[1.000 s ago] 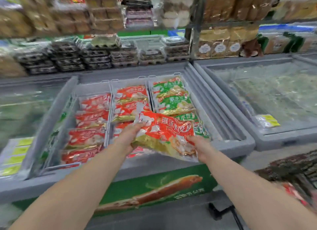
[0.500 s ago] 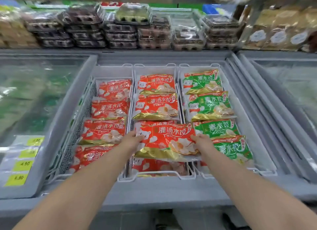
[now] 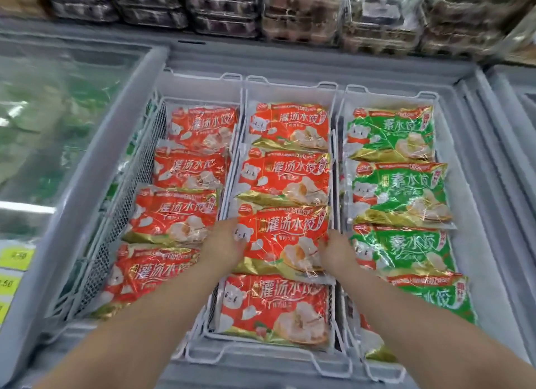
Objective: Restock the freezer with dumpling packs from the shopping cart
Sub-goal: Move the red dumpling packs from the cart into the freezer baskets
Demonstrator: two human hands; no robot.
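A red dumpling pack [image 3: 282,237] lies third from the back in the middle wire basket [image 3: 261,359] of the open freezer [image 3: 87,191]. My left hand [image 3: 224,243] grips its left edge and my right hand [image 3: 336,251] grips its right edge. Other red packs [image 3: 285,307] fill the middle and left baskets. Green packs [image 3: 397,188] fill the right basket. The shopping cart is out of view.
Stacked egg cartons [image 3: 304,14] line the shelf behind the freezer. A closed glass lid [image 3: 49,121] covers the freezer section on the left, with yellow price tags [image 3: 14,258] at its front. Another freezer edge [image 3: 516,98] shows at the right.
The camera and both hands moved forward over the freezer. The red pack went from above the freezer's front edge down into the middle basket, onto the row of packs.
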